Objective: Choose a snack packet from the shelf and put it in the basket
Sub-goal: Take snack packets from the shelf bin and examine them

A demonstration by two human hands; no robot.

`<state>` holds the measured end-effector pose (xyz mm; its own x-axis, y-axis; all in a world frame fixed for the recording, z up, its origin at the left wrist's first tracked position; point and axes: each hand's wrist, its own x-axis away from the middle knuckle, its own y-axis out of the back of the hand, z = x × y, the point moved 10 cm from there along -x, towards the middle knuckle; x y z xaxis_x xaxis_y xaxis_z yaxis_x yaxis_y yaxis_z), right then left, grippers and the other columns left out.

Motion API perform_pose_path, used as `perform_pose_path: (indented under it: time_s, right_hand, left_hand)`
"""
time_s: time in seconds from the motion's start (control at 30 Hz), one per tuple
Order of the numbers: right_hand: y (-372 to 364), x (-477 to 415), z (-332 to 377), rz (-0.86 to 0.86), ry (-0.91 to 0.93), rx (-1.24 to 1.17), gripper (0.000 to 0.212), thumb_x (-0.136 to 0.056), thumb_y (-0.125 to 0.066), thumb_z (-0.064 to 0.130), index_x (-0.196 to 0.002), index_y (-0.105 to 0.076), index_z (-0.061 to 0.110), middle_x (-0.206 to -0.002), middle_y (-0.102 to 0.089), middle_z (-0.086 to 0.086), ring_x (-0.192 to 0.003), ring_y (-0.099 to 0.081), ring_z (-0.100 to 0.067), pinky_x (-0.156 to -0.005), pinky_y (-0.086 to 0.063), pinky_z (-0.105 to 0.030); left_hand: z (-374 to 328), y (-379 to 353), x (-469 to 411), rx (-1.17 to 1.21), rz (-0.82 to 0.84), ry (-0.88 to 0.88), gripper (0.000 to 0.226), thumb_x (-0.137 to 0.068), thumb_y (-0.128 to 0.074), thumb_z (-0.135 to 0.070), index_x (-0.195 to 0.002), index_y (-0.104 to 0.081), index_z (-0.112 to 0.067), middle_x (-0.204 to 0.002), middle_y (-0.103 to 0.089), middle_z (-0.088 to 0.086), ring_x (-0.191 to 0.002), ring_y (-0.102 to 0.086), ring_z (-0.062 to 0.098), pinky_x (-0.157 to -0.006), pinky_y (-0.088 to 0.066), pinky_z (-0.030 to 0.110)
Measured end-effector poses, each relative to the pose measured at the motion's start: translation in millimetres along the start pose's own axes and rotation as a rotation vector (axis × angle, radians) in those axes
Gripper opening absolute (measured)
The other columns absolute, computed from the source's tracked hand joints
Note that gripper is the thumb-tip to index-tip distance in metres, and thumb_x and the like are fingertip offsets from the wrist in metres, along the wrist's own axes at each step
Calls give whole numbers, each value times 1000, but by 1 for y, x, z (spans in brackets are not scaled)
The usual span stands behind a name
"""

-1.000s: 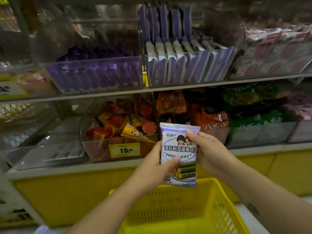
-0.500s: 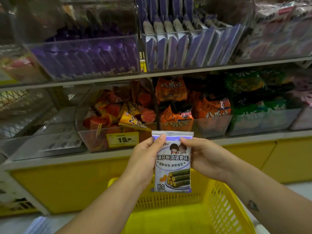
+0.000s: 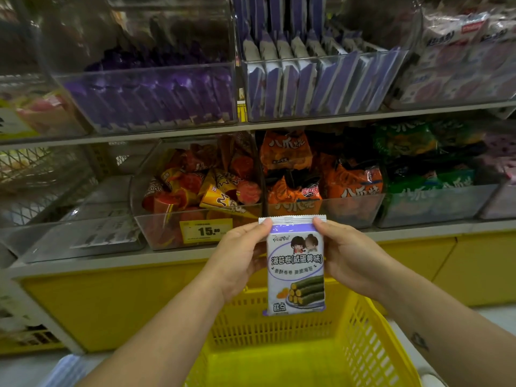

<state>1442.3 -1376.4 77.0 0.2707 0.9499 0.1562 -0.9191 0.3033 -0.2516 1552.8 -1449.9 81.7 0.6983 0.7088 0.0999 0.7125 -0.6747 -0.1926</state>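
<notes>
A shopper holds a purple-and-white snack packet (image 3: 296, 266) upright at centre frame, off the shelf (image 3: 432, 229) and above the far wall of a yellow basket (image 3: 243, 325) that fills the lower centre. The left hand (image 3: 237, 258) pinches the packet's upper left corner between thumb and fingers; the right hand (image 3: 351, 261) pinches the upper right edge in the same way. The packet's printed face is turned to the camera and its lower half hangs free in front of the basket's mesh. Behind it, clear bins hold orange packets (image 3: 351, 188) and a yellow price tag (image 3: 206, 231) at mid-frame, with matching purple-and-white packs (image 3: 307, 85) in a row at upper centre.

The choice looks made, and what remains is the drop. To do it well, the packet should come toward the shopper until it is over the open middle of the basket, then go down low before both pinches let go together, so that it lands flat inside and does not catch on the rim. The light film wrapper will likely flutter if released high.
</notes>
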Motion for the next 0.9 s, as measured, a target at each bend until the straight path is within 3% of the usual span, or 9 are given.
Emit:
perform_pose_path:
  time_s: [0.17,0.3,0.37,0.47,0.6,0.7,0.9]
  right_hand:
    - [-1,-1,6,83,23,44,43,-96,-43,41,-124,-62,16,-119,-69,-13,-116,-62,-27,-101,-47,-50]
    - [-4,8,5,172,-68,193,40,-86,-55,56,-112,-71,29,-118,-70,-3,-108,-67,-18,-82,-56,-36]
    - [-8,14,-2,255,-139,213,39,-80,-65,47,-108,-73,22,-115,-71,-6,-103,-69,-20,-82,-57,-36]
    - [-14,20,-7,298,-178,179,29,-83,-63,33,-101,-76,13,-108,-73,-12,-94,-70,-20,-84,-56,-40]
    - [-11,19,-9,216,-219,39,43,-84,-55,27,-118,-64,3,-120,-66,-20,-115,-62,-32,-99,-49,-48]
    - [-9,19,-7,165,-237,-81,45,-82,-54,25,-121,-59,1,-121,-65,-22,-113,-63,-32,-92,-52,-48]
    - [-13,22,-12,194,-291,-141,47,-86,-50,27,-124,-56,0,-123,-63,-24,-114,-62,-34,-89,-53,-49]
  left_hand:
    - [-4,-7,2,68,39,-25,29,-97,-48,-29,-91,-72,-15,-85,-74,4,-74,-67,10,-63,-54,27]
    - [-7,1,1,167,-30,-25,28,-93,-50,-31,-95,-71,-13,-87,-73,8,-75,-66,15,-68,-53,33]
    - [-8,7,0,237,-65,-12,26,-93,-51,-31,-94,-71,-14,-86,-74,8,-72,-67,14,-65,-55,32]
    - [-5,11,1,257,-61,51,31,-94,-49,-36,-96,-70,-13,-90,-75,8,-74,-70,15,-65,-57,35]
    - [5,0,12,205,112,214,39,-82,-58,-38,-107,-70,-12,-104,-72,10,-85,-71,21,-64,-59,40]
    - [10,-12,21,164,233,256,39,-81,-60,-25,-117,-67,-11,-118,-69,13,-91,-70,22,-67,-60,39]
    - [12,-19,24,193,271,278,45,-81,-58,-18,-124,-60,-9,-121,-67,16,-96,-69,24,-65,-61,37]
